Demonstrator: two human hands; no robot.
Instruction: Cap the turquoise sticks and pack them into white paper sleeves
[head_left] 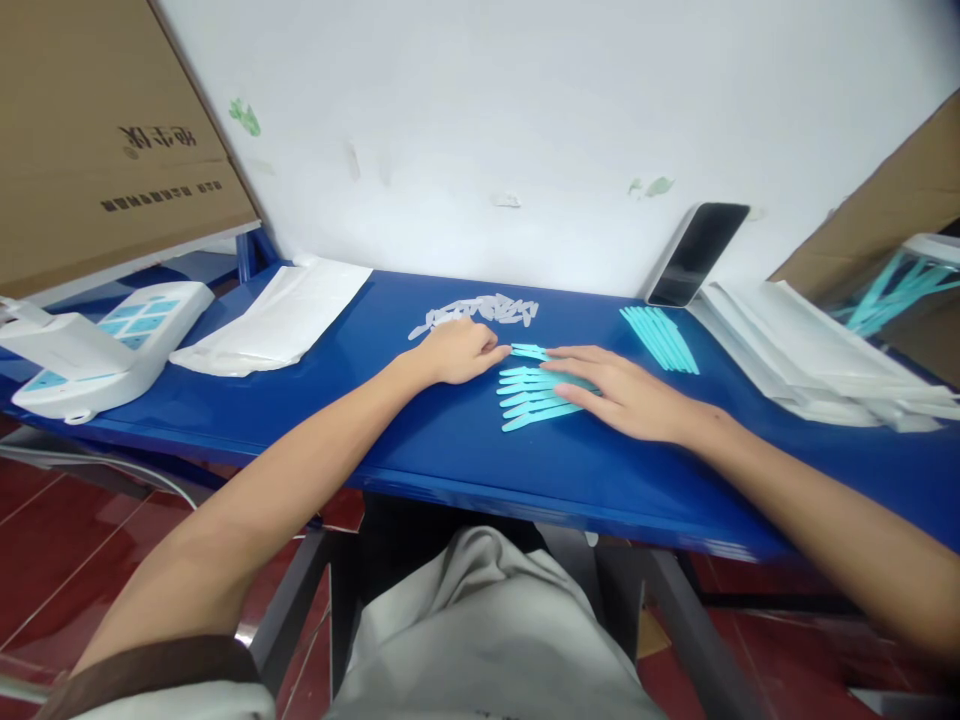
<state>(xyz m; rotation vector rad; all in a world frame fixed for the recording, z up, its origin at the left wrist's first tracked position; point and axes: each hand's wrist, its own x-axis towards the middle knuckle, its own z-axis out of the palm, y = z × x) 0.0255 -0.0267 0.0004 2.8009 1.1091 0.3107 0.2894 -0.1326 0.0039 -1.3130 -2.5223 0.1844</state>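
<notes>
Several slim turquoise plastic sticks, shaped like eyebrow razors, lie side by side in a row on the blue table. My right hand rests over their right ends, fingers stretched and spread, with the fingertips at the top razors. At the far end of the row, my left hand has its fingers curled in, thumb pointing right against the tip of the top razors. Whatever it pinches is hidden. Just behind that hand is a loose pile of small translucent whitish pieces, like caps.
Another turquoise bundle lies right, before a phone leaning on the wall. White bags and a clear container of turquoise sticks are farther right. Left are a white packet, a white-and-blue device and a cardboard box.
</notes>
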